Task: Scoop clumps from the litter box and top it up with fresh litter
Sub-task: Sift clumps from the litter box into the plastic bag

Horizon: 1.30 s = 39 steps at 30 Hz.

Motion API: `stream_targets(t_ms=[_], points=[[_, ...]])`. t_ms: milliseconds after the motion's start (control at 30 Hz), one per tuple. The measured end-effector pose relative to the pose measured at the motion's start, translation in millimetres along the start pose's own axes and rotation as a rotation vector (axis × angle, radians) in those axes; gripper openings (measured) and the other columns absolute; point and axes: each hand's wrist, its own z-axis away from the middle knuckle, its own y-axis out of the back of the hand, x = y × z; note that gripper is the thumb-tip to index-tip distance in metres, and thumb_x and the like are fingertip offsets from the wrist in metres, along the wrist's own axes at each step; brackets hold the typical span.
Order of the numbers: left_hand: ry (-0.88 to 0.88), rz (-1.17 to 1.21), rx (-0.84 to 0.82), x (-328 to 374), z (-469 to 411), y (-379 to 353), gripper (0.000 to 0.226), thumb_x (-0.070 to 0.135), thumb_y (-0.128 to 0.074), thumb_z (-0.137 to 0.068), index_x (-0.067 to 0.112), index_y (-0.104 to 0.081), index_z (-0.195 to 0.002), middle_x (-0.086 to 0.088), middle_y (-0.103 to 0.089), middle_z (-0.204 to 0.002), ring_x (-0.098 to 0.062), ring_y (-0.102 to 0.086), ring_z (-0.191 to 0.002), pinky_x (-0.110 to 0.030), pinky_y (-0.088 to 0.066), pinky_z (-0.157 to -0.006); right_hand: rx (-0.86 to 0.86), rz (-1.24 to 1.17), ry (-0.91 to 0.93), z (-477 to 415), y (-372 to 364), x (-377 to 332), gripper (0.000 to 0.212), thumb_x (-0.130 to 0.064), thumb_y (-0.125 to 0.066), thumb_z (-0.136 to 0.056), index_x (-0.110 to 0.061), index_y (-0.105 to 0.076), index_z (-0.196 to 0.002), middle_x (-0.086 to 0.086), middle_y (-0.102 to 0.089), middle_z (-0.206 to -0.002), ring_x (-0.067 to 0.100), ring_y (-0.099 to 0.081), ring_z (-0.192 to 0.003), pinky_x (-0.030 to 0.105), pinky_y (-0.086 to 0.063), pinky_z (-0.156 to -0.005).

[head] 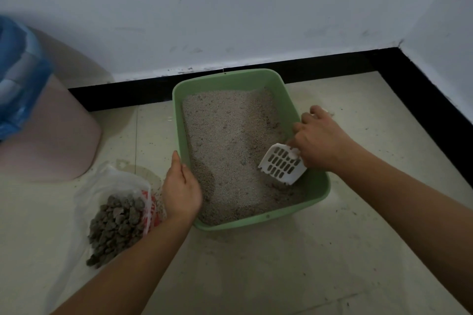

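Two hands were in view, both busy at the green litter box. The box sat on the tiled floor, its far end close to the black skirting and the white wall.

Left hand: clamped over the box's left rim towards the near corner. The thumb lay along the rim's outer edge; the fingers reached inside, out of sight.

Right hand: above the box's right rim, closed round the handle of a white slotted scoop. The handle itself was hidden in the grip. The scoop was inside the box at its near right side, tilted, slotted face toward the camera, lower edge down against the litter.

Litter: pale grey grains, uneven surface, darker patches along the right wall and the near end.

Left of the box, just beside the left wrist: a clear plastic bag with some red print lay open on the floor, a heap of dark grey clumps on it.

Farther left of the box: a pink bin, with a blue liner over its rim. Scattered grains lay on the floor around the box.
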Motion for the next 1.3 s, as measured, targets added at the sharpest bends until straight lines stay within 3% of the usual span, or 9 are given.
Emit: stream_targets(t_ms=[233,400,533,667,800,967,1067,1167,1300], points=[[0.005,0.027,0.012,1,0,0,0.047,0.020,-0.032,-0.105,0.018,-0.029,-0.152,-0.015,-0.052,-0.141,-0.032,-0.054,-0.119,-0.034,-0.041,-0.095,0.107,0.142,0.053,-2,12,-4,0.027,-0.040,-0.066,-0.083,-0.022,-0.068,-0.102,0.001,-0.062,-0.106,0.022,-0.053,-0.103,0.044,-0.026,-0.109],[0.007,0.042,0.019,-4,-2,-1,0.047,0.023,-0.032,-0.104,0.022,-0.028,-0.152,-0.017,-0.062,-0.124,-0.035,-0.061,-0.097,-0.039,-0.048,-0.085,0.034,0.034,0.125,-5,5,0,0.026,-0.043,-0.063,-0.082,-0.025,-0.067,-0.101,-0.006,-0.061,-0.104,0.016,-0.051,-0.098,0.040,-0.027,-0.106],[0.005,0.055,-0.004,-1,-1,-1,0.047,0.023,-0.032,-0.105,0.020,-0.028,-0.152,-0.009,-0.048,-0.146,-0.031,-0.054,-0.121,-0.037,-0.041,-0.101,-0.025,-0.132,0.141,-2,-12,4,0.025,-0.045,-0.058,-0.085,-0.028,-0.069,-0.100,-0.009,-0.060,-0.103,0.012,-0.040,-0.090,0.038,-0.023,-0.105],[0.016,0.076,0.004,0,0,0,0.047,0.023,-0.032,-0.105,0.020,-0.029,-0.152,-0.007,-0.045,-0.148,-0.030,-0.053,-0.123,-0.034,-0.040,-0.100,-0.009,-0.211,0.143,-9,-18,0,0.026,-0.048,-0.050,-0.089,-0.031,-0.069,-0.094,-0.009,-0.059,-0.093,0.014,-0.049,-0.096,0.042,-0.021,-0.107],[0.023,0.090,0.003,0,1,0,0.047,0.022,-0.033,-0.105,0.021,-0.030,-0.152,-0.005,-0.044,-0.149,-0.026,-0.048,-0.129,-0.026,-0.034,-0.099,-0.031,-0.284,0.150,-18,-22,-3,0.030,-0.053,-0.047,-0.091,-0.033,-0.070,-0.095,-0.008,-0.060,-0.090,0.014,-0.048,-0.094,0.043,-0.020,-0.106],[0.023,0.109,-0.007,-3,-1,-2,0.047,0.023,-0.032,-0.106,0.021,-0.028,-0.152,-0.005,-0.041,-0.151,-0.025,-0.042,-0.136,-0.021,-0.025,-0.095,-0.084,-0.615,0.083,-19,-32,-27,0.032,-0.056,-0.045,-0.096,-0.040,-0.069,-0.110,-0.009,-0.060,-0.086,0.015,-0.046,-0.095,0.043,-0.022,-0.104],[0.028,0.128,0.001,-5,-2,-3,0.047,0.022,-0.033,-0.106,0.020,-0.029,-0.152,-0.005,-0.041,-0.151,-0.025,-0.042,-0.135,-0.020,-0.024,-0.093,-0.167,-0.893,0.009,-15,-46,-57,0.034,-0.053,-0.049,-0.095,-0.044,-0.064,-0.125,-0.009,-0.068,-0.104,0.018,-0.052,-0.112,0.046,-0.021,-0.106],[0.032,0.148,0.012,-5,-2,-3,0.046,0.021,-0.033,-0.105,0.020,-0.031,-0.151,-0.005,-0.042,-0.151,-0.024,-0.043,-0.135,-0.019,-0.024,-0.094,-0.213,-1.133,-0.091,-11,-57,-80,0.032,-0.054,-0.057,-0.091,-0.049,-0.064,-0.122,-0.012,-0.067,-0.124,0.018,-0.050,-0.123,0.042,-0.018,-0.103],[0.047,0.175,0.013,-6,-3,-3,0.046,0.022,-0.033,-0.105,0.021,-0.032,-0.151,-0.004,-0.041,-0.151,-0.022,-0.041,-0.136,-0.020,-0.023,-0.098,-0.218,-1.247,-0.095,-12,-62,-81,0.028,-0.055,-0.062,-0.088,-0.053,-0.066,-0.115,-0.019,-0.069,-0.118,0.012,-0.053,-0.121,0.042,-0.018,-0.109]])
